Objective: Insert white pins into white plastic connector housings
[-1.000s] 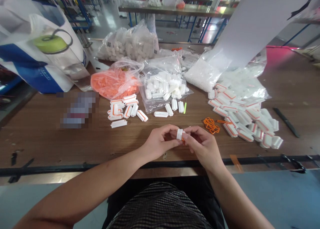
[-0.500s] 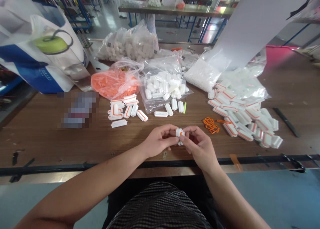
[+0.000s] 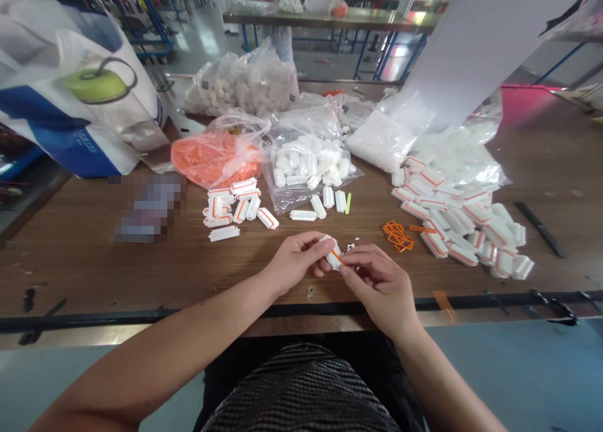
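Note:
Over the near edge of the wooden table (image 3: 94, 256), my left hand (image 3: 296, 264) pinches a small white plastic piece with an orange strip (image 3: 333, 255). My right hand (image 3: 379, 284) meets it from the right, fingertips closed on the orange strip at the piece's edge. A few tiny white bits (image 3: 351, 245) lie on the table just behind my hands. A small heap of orange frames (image 3: 398, 235) sits to the right of my hands.
Finished white-and-orange pieces lie in a small group (image 3: 235, 207) at left and a big pile (image 3: 464, 221) at right. Bags of white parts (image 3: 308, 162) and orange parts (image 3: 211, 157) stand behind. A black strip (image 3: 539, 230) lies far right; a printed bag (image 3: 80, 86) far left.
Both hands dropped slightly toward the table. The white piece turned in my left fingers, and my right fingers shifted to its orange strip. Tiny white bits now show behind my hands.

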A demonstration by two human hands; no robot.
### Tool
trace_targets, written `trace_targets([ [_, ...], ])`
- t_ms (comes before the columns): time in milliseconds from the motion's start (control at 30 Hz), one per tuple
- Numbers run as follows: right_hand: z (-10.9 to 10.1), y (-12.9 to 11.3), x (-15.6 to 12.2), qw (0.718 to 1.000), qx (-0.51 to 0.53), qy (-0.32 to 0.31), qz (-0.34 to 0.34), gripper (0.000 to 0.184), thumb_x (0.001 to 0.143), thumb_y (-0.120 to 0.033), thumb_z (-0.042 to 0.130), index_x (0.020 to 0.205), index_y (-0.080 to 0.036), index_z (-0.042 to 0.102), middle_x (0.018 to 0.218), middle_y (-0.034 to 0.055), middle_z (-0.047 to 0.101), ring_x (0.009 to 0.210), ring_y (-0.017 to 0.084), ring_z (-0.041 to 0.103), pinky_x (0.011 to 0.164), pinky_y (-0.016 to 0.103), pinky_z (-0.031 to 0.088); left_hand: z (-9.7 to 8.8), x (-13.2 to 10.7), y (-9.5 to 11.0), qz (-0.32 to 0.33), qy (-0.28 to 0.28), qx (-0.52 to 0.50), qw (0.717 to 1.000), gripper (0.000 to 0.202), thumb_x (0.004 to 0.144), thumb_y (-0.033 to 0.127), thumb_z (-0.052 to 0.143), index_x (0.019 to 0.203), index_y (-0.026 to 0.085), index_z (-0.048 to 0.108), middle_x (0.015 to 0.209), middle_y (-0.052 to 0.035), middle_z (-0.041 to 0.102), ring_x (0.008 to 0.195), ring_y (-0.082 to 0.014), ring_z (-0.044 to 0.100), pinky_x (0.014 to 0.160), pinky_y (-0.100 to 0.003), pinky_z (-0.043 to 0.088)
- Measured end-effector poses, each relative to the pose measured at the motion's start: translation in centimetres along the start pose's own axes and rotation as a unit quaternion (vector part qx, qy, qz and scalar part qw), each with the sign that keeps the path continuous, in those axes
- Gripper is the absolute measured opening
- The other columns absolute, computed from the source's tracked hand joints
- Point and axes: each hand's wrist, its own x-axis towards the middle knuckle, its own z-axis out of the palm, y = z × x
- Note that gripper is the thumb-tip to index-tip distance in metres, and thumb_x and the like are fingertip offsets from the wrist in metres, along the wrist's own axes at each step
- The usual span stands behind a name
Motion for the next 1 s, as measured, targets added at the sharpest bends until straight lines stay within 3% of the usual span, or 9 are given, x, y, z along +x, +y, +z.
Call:
trace_targets([
  [200,0.0,-0.2,-0.4,0.996,-0.071,0.029,-0.048,0.008,0.085,-0.018,0.066,0.083,-0.023,0.071,0.087,0.0018,0.065,0.07,0.012,0.06,0.058,0.024,0.049,0.1,0.0,-0.1,0.014,0.015,0.018,1.0,0.042,0.076,0.054,0.071,0.092,0.016,0.068,0.082,-0.0038,0.067,0.068,-0.0114,0.058,0.053,-0.02,0.047],
  [467,0.1,-0.1,-0.5,0.997,-0.073,0.0,-0.011,0.006,0.085,-0.017,0.064,0.081,-0.022,0.066,0.077,-0.001,0.062,0.059,0.01,0.057,0.053,0.022,0.047,0.1,-0.2,-0.1,0.026,0.032,0.064,0.997,0.037,0.077,0.051,0.069,0.091,0.017,0.069,0.08,-0.003,0.067,0.069,-0.0121,0.059,0.054,-0.021,0.047],
  [633,0.4,0.0,-0.5,0.989,-0.115,0.01,-0.094,0.01,0.086,-0.012,0.061,0.082,-0.02,0.064,0.081,0.0013,0.063,0.064,0.011,0.059,0.056,0.024,0.05,0.1,-0.2,-0.1,0.032,0.044,0.068,0.996,0.036,0.078,0.05,0.069,0.09,0.017,0.069,0.078,-0.002,0.067,0.068,-0.0118,0.059,0.054,-0.02,0.047],
  [800,0.5,0.4,-0.5,0.969,-0.146,0.027,-0.196,0.019,0.084,-0.006,0.063,0.097,-0.02,0.067,0.091,0.0056,0.066,0.076,0.015,0.064,0.064,0.028,0.054,-0.2,0.0,0.0,0.023,0.038,0.032,0.998,0.039,0.078,0.054,0.069,0.088,0.016,0.069,0.076,-0.0027,0.067,0.065,-0.011,0.059,0.053,-0.02,0.046],
  [1000,0.6,0.9,-0.7,0.959,-0.151,0.061,-0.232,0.023,0.082,-0.003,0.065,0.097,-0.02,0.067,0.089,0.0051,0.066,0.077,0.016,0.066,0.066,0.029,0.056,-0.5,0.0,-0.2,-0.019,-0.004,-0.005,1.0,0.044,0.075,0.05,0.075,0.105,0.017,0.07,0.092,-0.0062,0.071,0.077,-0.0138,0.063,0.056,-0.021,0.046],
])
